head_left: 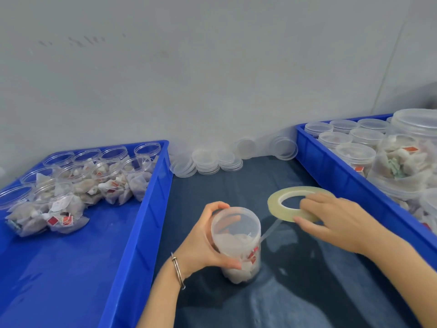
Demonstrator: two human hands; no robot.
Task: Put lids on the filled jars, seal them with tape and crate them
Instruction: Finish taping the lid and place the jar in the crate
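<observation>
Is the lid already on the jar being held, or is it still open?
On. A translucent lid caps the jar gripped by the left hand; a tape strip runs to it from the roll in the right hand.

Hands point(205, 235) grip jar point(236, 242) and tape roll point(300, 202)

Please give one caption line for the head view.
Left hand holds lidded clear plastic jar; right hand pulls clear tape roll.
</observation>
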